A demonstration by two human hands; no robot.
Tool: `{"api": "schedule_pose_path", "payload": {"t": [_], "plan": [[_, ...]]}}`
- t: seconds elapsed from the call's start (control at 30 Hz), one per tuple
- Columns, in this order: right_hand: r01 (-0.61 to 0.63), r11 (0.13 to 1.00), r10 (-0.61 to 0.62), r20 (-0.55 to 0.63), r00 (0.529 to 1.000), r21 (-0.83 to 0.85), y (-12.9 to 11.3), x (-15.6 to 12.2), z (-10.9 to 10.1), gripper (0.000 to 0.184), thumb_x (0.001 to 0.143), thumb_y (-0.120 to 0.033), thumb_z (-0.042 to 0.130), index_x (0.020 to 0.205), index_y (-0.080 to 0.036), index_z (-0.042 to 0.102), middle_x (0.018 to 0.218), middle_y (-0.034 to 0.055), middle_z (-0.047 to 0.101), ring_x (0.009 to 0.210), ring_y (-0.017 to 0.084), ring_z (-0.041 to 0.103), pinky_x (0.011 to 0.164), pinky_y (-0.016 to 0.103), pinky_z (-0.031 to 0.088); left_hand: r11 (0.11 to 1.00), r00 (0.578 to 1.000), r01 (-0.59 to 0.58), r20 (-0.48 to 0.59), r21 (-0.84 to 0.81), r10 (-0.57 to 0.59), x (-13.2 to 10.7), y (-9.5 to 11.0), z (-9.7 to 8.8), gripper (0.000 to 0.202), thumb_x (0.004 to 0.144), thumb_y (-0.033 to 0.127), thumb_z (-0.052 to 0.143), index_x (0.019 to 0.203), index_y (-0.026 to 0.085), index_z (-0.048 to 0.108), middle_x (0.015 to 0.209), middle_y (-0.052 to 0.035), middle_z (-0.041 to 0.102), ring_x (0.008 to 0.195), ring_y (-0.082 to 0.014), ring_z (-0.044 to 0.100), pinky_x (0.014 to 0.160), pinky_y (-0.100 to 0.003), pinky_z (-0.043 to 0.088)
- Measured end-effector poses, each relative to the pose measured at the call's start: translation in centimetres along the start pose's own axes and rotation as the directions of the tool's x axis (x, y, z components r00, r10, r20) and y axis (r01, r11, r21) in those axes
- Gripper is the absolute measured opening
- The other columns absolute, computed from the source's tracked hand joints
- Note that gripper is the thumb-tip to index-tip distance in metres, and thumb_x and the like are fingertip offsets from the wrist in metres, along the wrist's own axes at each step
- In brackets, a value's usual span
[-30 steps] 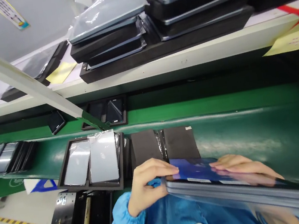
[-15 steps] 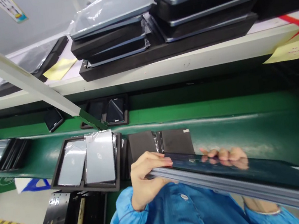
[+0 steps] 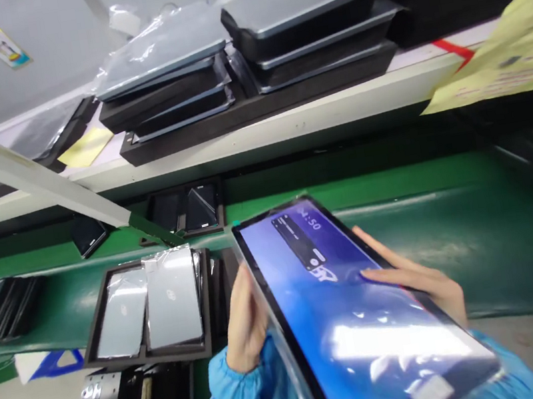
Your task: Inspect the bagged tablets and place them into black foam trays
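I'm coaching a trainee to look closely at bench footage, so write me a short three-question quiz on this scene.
1. True or false: the flat, black-framed tablet between the person's hands has a dark, unlit screen.

2. Which hand has a finger or thumb over that screen?
A) left
B) right
C) neither

3. Fill the gap: the slanted white post turns ____ at its lower end.

Key:
1. False; the screen is lit, mostly blue.
2. B, the right hand.
3. Green.
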State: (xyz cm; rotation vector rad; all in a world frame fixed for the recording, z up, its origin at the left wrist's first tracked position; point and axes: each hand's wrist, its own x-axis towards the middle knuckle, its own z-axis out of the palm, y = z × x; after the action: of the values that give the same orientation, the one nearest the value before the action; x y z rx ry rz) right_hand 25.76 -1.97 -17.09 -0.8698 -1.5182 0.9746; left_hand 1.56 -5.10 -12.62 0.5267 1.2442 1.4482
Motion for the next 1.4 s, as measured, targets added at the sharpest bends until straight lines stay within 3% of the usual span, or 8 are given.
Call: {"api": "schedule_pose_path", "payload": {"t": [0.07,0.13,0.27,0.43,0.7,1.07,1.3,1.4], "plan": [[0.148,0.988,-0.150,0.064,0.987,0.030,-1.5,0.8,-0.3,0.017,0.096,-0.025,0.070,0.100,-0.034,0.085,0.157,0.0002,0.052,0.129,0.030,0.065,0.109,0.038,0.055,0.988,0.995,0.092,0.047,-0.124,-0.087,-0.2,-0.4,1.0,0.061,0.091,0.067,0.060,0.123,0.016,0.072,0.126,-0.0135,0.075,0.130,-0.0322,0.065,0.109,-0.043,0.053],[0.192,0.975,-0.204,0.108,0.973,0.114,-2.7,1.0,0.2,0.030,0.098,-0.015,0.062,0.105,-0.035,0.084,0.157,-0.0010,0.050,0.130,0.030,0.063,0.106,0.038,0.058,0.996,1.000,0.023,-0.008,-0.088,-0.024,-0.4,-0.4,1.1,0.049,0.087,0.055,0.073,0.121,0.019,0.072,0.120,-0.0086,0.078,0.124,-0.0292,0.068,0.105,-0.038,0.055],[-0.062,0.956,0.080,-0.054,0.995,0.286,-4.1,-0.4,2.1,0.040,0.102,-0.017,0.059,0.134,-0.038,0.069,0.150,-0.0012,0.058,0.140,0.026,0.053,0.110,0.040,0.054,0.992,0.988,-0.104,-0.111,0.066,0.111,-1.5,1.0,0.0,0.052,0.075,0.033,0.090,0.123,0.023,0.071,0.118,-0.0045,0.079,0.113,-0.0237,0.073,0.095,-0.028,0.059],[-0.288,0.871,0.361,-0.121,0.925,0.398,-5.9,-1.4,2.7,0.041,0.107,-0.027,0.052,0.144,-0.041,0.062,0.135,-0.0033,0.071,0.109,0.020,0.076,0.088,0.024,0.065,0.996,0.991,0.005,-0.131,0.085,0.006,-3.3,3.3,-0.1,0.058,0.076,0.038,0.089,0.129,0.022,0.069,0.116,-0.0081,0.079,0.101,-0.0273,0.078,0.091,-0.036,0.064],[-0.367,0.837,0.443,-0.108,0.890,0.405,-6.7,-0.9,2.1,0.041,0.105,-0.034,0.057,0.145,-0.042,0.060,0.135,-0.0045,0.071,0.113,0.023,0.074,0.103,0.037,0.061,0.994,0.984,0.046,-0.178,0.099,-0.028,-3.6,3.4,0.4,0.062,0.079,0.037,0.087,0.136,0.026,0.065,0.111,-0.0057,0.081,0.093,-0.0255,0.080,0.087,-0.035,0.066],[-0.344,0.832,0.426,-0.102,0.899,0.436,-7.1,-0.6,2.2,0.039,0.106,-0.031,0.055,0.142,-0.043,0.063,0.134,-0.0061,0.072,0.124,0.021,0.069,0.106,0.030,0.056,0.995,0.979,0.048,-0.203,0.091,-0.029,-3.3,3.5,0.6,0.063,0.076,0.038,0.089,0.134,0.026,0.066,0.115,-0.0066,0.080,0.096,-0.0261,0.080,0.091,-0.036,0.065],[-0.405,0.720,0.505,-0.025,0.863,0.563,-7.5,-0.4,2.2,0.043,0.104,-0.029,0.058,0.145,-0.044,0.059,0.118,-0.0035,0.079,0.078,0.016,0.078,0.074,0.026,0.067,0.991,0.976,0.066,-0.215,0.120,-0.039,-3.2,3.7,0.6,0.063,0.075,0.041,0.089,0.132,0.023,0.068,0.107,-0.0061,0.082,0.095,-0.0279,0.080,0.094,-0.039,0.064],[-0.454,0.647,0.558,0.025,0.829,0.612,-7.2,0.3,2.0,0.047,0.106,-0.049,0.052,0.153,-0.045,0.049,0.111,-0.0005,0.080,0.070,0.018,0.075,0.069,0.033,0.065,0.989,0.978,0.074,-0.203,0.126,-0.047,-2.9,3.5,0.3,0.064,0.076,0.041,0.089,0.133,0.023,0.068,0.109,-0.0067,0.081,0.099,-0.0287,0.079,0.096,-0.040,0.063]]}}
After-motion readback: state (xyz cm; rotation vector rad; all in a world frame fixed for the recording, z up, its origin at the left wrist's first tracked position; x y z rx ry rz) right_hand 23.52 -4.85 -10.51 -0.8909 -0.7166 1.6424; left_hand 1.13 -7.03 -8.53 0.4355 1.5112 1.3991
